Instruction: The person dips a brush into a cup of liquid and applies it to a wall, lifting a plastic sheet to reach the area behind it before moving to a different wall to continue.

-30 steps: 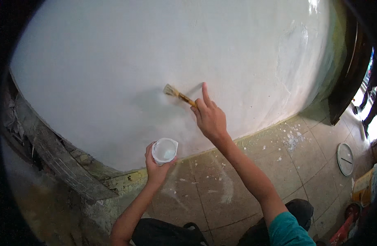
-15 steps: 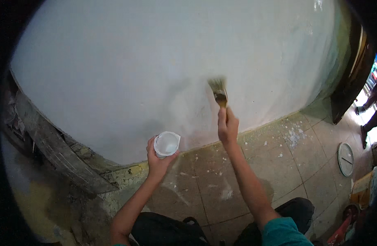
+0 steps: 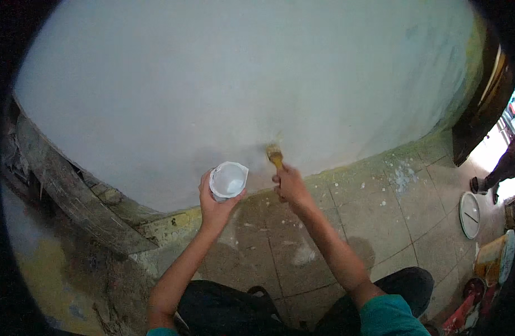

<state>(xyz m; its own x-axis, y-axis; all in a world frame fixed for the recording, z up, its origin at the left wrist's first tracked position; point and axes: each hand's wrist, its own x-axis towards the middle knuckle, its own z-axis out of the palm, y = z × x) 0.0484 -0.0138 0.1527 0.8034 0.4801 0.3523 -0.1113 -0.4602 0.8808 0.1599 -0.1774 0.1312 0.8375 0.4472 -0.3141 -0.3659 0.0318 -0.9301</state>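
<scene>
My left hand (image 3: 215,210) is wrapped round a white plastic cup (image 3: 229,180), its mouth tilted up toward me. White liquid, apparently paint, lies in the bottom of the cup. Just to the right, my right hand (image 3: 291,186) grips a paintbrush (image 3: 276,157) by its handle. The bristles point up and away, at the low part of a whitish wall (image 3: 184,89); they look to be at its surface, though their tips are blurred. Shadows of the cup and brush fall on the wall beside them.
Tiles (image 3: 375,218) spattered with white run along the wall's foot. At the right lie a round lid (image 3: 470,215) with a thin stick on it and a yellowish bucket (image 3: 491,257). A wooden door frame (image 3: 481,106) and a person's legs (image 3: 501,171) stand beyond. A worn board (image 3: 72,179) slants at the left.
The paintbrush and my right hand have moved down and to the left, nearer the cup. My left hand with the cup has risen slightly. The person's legs at the right have shifted.
</scene>
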